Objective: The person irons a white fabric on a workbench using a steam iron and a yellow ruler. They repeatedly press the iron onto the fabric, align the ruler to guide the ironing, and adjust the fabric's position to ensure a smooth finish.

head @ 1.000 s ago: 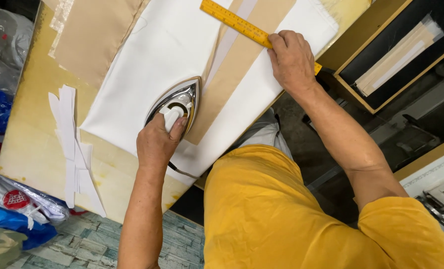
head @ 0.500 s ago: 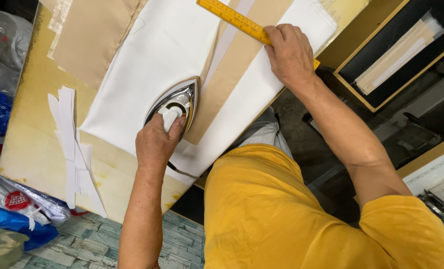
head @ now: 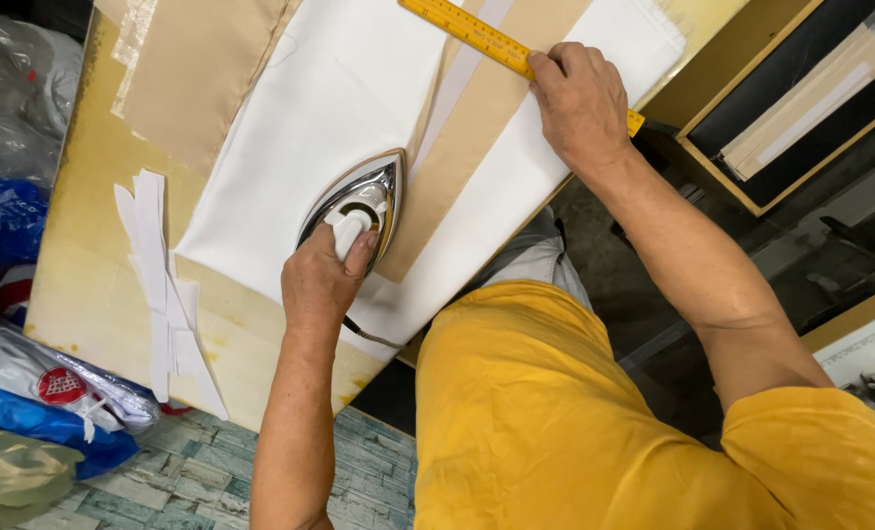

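Observation:
My left hand grips the white handle of a chrome iron, which rests flat on white fabric spread over the table. The iron's tip points away from me, next to a long tan strip lying on the fabric. My right hand presses down on the near end of a yellow ruler, which lies across the tan strip and the fabric's far part. The hand covers part of the ruler.
The yellowish table also carries a stack of white cut strips at the left and a tan cloth at the back. Plastic bags lie on the floor to the left. A wooden-framed tray stands at the right.
My right hand has shifted slightly along the ruler. The iron and my left hand stay in almost the same spot.

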